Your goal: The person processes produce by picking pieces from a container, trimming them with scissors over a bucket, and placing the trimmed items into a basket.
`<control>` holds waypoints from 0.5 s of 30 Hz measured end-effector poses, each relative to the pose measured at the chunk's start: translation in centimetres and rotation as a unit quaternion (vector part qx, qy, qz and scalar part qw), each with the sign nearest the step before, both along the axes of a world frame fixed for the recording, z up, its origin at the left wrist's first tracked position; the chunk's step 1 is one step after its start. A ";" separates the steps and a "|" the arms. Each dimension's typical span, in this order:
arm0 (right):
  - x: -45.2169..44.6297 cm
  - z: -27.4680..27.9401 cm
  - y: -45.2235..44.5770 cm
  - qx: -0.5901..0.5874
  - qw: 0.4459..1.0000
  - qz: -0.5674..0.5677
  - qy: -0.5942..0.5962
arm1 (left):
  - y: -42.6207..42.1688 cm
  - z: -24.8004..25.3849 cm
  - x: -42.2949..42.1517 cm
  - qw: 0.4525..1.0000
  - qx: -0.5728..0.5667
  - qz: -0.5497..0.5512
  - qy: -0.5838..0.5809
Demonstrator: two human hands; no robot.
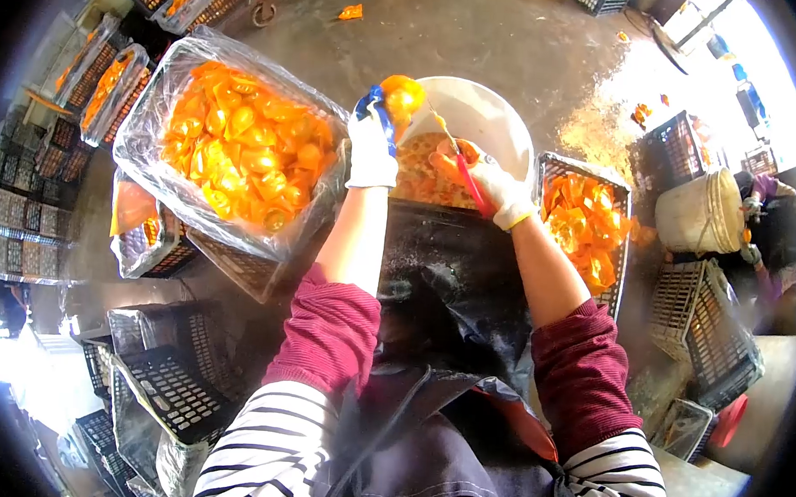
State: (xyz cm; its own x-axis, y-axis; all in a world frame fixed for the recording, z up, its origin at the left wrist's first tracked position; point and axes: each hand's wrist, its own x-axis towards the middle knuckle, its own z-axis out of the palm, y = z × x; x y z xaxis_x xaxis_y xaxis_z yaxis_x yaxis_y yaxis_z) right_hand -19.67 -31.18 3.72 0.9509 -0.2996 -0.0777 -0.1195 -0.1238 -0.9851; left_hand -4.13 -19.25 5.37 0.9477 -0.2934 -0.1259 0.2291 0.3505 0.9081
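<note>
My left hand (374, 139), in a white glove with blue on the fingers, is closed around an orange bell pepper (402, 98) above the left rim of a white bucket (486, 105). In my gloved right hand (490, 183) is a red-handled knife (476, 185), its narrow blade pointing up and left toward the pepper. Wet orange and pale scraps (433, 183) lie inside the bucket below both hands. Left of my left hand stands a plastic-lined crate (320, 100) heaped with orange pepper pieces (242, 141). To the right of my right hand, another crate (621, 251) holds more pieces (581, 222).
Stacked black crates (179, 394) stand at lower left, with lined crates (114, 90) at upper left. At right are a cream bucket (701, 215), crates (709, 328) and another person's gloved hand (751, 255). Orange scraps (351, 12) lie on the floor.
</note>
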 end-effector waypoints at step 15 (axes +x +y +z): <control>-0.8 2.5 0.6 0.198 0.976 -0.077 0.048 | -0.1 1.2 -1.5 0.970 -0.096 -0.219 0.042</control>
